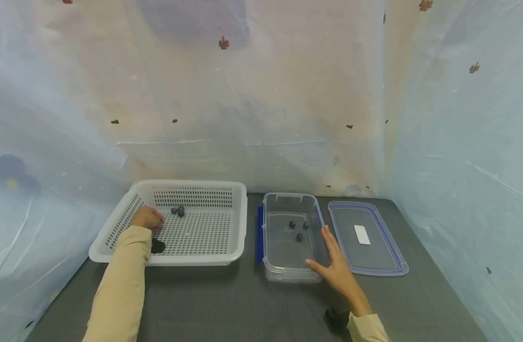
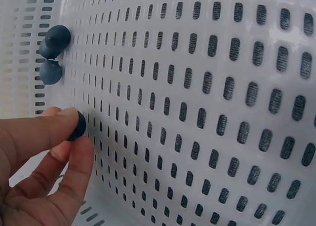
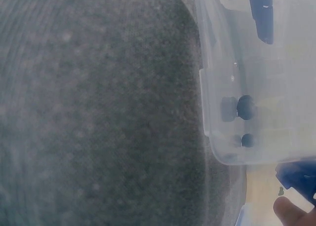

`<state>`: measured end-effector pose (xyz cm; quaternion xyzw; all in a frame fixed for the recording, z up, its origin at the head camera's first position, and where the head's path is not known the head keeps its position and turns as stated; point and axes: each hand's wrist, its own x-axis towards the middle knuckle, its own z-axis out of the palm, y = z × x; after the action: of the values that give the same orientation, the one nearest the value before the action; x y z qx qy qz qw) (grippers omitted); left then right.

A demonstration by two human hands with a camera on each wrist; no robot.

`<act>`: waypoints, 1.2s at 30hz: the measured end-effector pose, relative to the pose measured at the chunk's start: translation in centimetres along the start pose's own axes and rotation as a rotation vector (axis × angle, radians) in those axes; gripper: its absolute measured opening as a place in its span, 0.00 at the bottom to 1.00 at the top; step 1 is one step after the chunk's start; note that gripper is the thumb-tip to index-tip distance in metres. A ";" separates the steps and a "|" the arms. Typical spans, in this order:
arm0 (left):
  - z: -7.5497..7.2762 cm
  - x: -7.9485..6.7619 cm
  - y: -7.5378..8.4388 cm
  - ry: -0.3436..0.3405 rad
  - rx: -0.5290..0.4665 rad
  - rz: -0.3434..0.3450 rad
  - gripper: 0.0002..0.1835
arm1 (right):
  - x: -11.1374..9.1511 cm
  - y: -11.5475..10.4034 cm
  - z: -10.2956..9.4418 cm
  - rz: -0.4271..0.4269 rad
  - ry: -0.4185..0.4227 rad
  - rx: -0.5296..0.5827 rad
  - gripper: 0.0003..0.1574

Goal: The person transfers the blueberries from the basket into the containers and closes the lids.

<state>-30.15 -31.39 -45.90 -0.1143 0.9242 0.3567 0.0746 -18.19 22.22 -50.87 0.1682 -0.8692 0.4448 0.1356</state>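
Note:
In the left wrist view, my left hand (image 2: 49,162) pinches a blueberry (image 2: 79,127) between thumb and fingertips, close to the perforated floor of the basket. The white basket (image 1: 188,260) stands on the left of the table, and the reaching hand (image 1: 147,218) is inside it. Three other blueberries (image 1: 181,213) lie grouped near the basket's back. Right of the basket is a lidless clear plastic container (image 1: 292,276) with three blueberries (image 1: 299,237) on its bottom. My right hand (image 1: 336,268) lies along the container's right side, thumb and fingers spread, holding nothing.
A clear lid (image 1: 385,261) with a blue seal and a white label (image 1: 362,234) lies flat right of the container. A blue clasp (image 1: 260,235) sticks out on the container's left side. Patterned plastic sheeting (image 1: 252,95) surrounds the dark table (image 1: 201,304) behind and at both sides.

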 end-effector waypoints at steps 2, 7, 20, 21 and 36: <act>0.1 0.1 0.2 0.005 -0.005 -0.007 0.07 | 0.0 -0.1 0.0 0.001 -0.001 -0.001 0.60; 0.0 -0.2 0.8 0.004 -0.002 0.052 0.12 | 0.1 0.0 0.0 -0.001 -0.002 -0.003 0.60; -0.8 0.6 2.8 -0.060 -0.133 0.145 0.18 | 0.0 -0.3 -0.1 0.012 -0.013 -0.005 0.61; -0.8 0.5 3.1 -0.073 -0.157 0.150 0.19 | 0.0 -0.3 -0.1 0.013 -0.013 -0.004 0.62; -1.8 -1.7 9.9 -0.181 -0.332 0.386 0.22 | 0.0 -0.1 -0.1 0.001 -0.007 -0.009 0.61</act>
<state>-31.27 -25.26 -37.86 0.0856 0.8474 0.5196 0.0677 -18.13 22.25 -50.76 0.1686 -0.8717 0.4405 0.1332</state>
